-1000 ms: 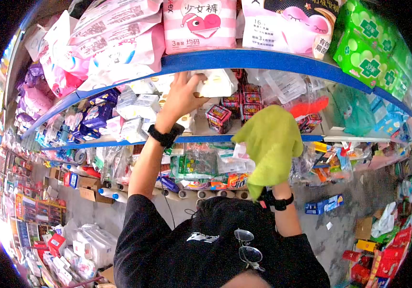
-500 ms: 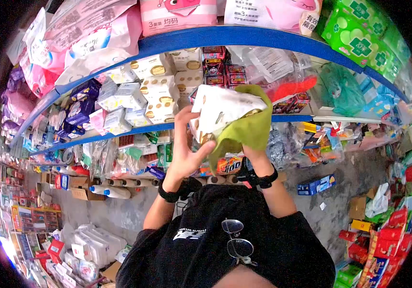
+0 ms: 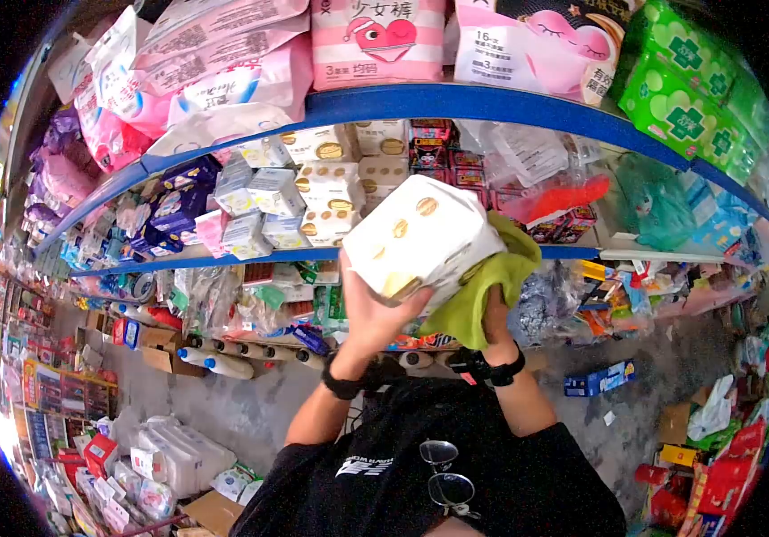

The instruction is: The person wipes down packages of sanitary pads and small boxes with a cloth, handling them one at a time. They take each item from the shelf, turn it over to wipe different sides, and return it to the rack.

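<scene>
A white pack with brown oval prints point(image 3: 425, 233) is held up in front of the shelf, tilted. My left hand point(image 3: 377, 311) grips its lower left side, with the thumb across the near face. My right hand point(image 3: 497, 320) is closed on a bunched olive-green cloth point(image 3: 483, 291), which lies against the pack's right side. Most of the right fingers are hidden by the cloth. Similar white packs point(image 3: 329, 186) are stacked on the shelf behind, to the left.
Above runs a blue shelf edge point(image 3: 384, 103) with pink packs point(image 3: 377, 45) and green packs point(image 3: 684, 121) over it. A red item point(image 3: 568, 199) and a green plastic bag point(image 3: 649, 197) lie to the right. Bottles point(image 3: 214, 361) and a blue box point(image 3: 599, 379) are on the floor.
The pack has turned so a broad printed face shows. The cloth has moved off its front to the right side. The whole view has shifted, with more of the upper shelf visible.
</scene>
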The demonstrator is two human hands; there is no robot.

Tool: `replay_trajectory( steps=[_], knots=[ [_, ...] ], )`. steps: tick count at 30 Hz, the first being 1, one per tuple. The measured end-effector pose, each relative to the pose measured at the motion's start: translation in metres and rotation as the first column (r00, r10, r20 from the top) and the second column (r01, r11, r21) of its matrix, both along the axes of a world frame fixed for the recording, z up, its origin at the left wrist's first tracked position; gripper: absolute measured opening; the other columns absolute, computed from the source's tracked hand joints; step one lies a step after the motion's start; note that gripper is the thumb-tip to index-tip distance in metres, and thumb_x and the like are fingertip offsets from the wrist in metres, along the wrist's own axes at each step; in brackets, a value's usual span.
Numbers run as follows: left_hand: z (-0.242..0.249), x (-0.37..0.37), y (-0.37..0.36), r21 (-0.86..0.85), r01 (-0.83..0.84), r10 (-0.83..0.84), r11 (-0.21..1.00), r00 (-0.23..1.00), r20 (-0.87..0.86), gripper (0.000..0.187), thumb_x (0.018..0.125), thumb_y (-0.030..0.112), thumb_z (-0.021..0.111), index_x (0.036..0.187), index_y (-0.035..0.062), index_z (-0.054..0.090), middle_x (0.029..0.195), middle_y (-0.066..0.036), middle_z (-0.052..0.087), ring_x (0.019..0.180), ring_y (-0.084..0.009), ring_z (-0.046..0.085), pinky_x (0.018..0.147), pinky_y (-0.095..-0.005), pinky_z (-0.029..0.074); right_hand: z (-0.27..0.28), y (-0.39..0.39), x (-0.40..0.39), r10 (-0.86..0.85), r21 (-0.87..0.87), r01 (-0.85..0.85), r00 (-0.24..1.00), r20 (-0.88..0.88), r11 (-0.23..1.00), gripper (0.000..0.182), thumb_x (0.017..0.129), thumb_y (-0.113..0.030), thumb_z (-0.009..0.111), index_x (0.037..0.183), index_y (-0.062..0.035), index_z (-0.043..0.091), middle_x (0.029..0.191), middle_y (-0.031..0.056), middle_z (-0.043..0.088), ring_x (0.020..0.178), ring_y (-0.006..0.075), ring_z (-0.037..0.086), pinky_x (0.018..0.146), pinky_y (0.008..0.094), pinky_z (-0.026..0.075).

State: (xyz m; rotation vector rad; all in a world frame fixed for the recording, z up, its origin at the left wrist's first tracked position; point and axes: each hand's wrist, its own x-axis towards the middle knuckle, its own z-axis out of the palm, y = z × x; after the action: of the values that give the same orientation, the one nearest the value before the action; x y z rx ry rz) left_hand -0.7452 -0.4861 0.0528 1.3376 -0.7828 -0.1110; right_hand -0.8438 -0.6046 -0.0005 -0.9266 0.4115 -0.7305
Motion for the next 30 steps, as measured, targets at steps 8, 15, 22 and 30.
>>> replay_trajectory(
  steps=[8, 15, 22, 30],
  knots=[
    [0.018, 0.004, 0.007, 0.122, 0.202, -0.219, 0.972, 0.963, 0.157, 0.094, 0.05, 0.013, 0.076, 0.128, -0.0029, 0.026, 0.118, -0.015, 0.043, 0.112, -0.0217, 0.044, 0.094, -0.0336, 0.036, 0.012, -0.025, -0.026, 0.027, -0.674, -0.068, 0.997, -0.071, 0.736, 0.082, 0.062, -0.026, 0.08, 0.127, -0.0001, 0.038, 0.125, 0.0117, 0.045, 0.11, 0.0185, 0.046, 0.094, 0.0346, 0.038],
    [0.034, 0.005, 0.007, 0.375, 0.187, -0.32, 0.908, 0.887, 0.332, 0.09, 0.043, 0.014, 0.074, 0.123, -0.0029, 0.037, 0.115, -0.019, 0.047, 0.111, -0.0317, 0.044, 0.094, -0.0366, 0.035, 0.002, -0.037, -0.056, -0.155, -0.878, -0.051, 0.978, -0.14, 0.476, 0.081, 0.055, -0.029, 0.081, 0.123, -0.0035, 0.044, 0.127, 0.0151, 0.045, 0.116, 0.0289, 0.042, 0.097, 0.0394, 0.033],
    [0.053, -0.002, 0.004, 0.522, -0.092, -0.328, 0.848, 0.682, 0.654, 0.09, 0.049, 0.02, 0.077, 0.126, -0.0006, 0.035, 0.103, -0.016, 0.049, 0.094, -0.0331, 0.047, 0.081, -0.0401, 0.039, 0.05, -0.02, -0.05, -0.278, -0.983, -0.143, 0.945, -0.171, 0.12, 0.067, 0.056, -0.04, 0.078, 0.111, -0.0078, 0.055, 0.11, 0.0124, 0.055, 0.103, 0.0317, 0.05, 0.088, 0.0429, 0.038],
    [0.033, -0.005, -0.006, 0.529, -0.182, -0.267, 0.829, 0.702, 0.66, 0.096, 0.048, 0.022, 0.079, 0.127, -0.0056, 0.032, 0.104, -0.019, 0.05, 0.096, -0.0345, 0.048, 0.084, -0.0405, 0.04, 0.025, -0.01, -0.049, -0.014, -0.967, -0.229, 0.973, -0.232, 0.11, 0.058, 0.063, -0.046, 0.071, 0.104, -0.007, 0.058, 0.104, 0.0106, 0.058, 0.097, 0.0277, 0.053, 0.085, 0.0399, 0.041]
  ],
)
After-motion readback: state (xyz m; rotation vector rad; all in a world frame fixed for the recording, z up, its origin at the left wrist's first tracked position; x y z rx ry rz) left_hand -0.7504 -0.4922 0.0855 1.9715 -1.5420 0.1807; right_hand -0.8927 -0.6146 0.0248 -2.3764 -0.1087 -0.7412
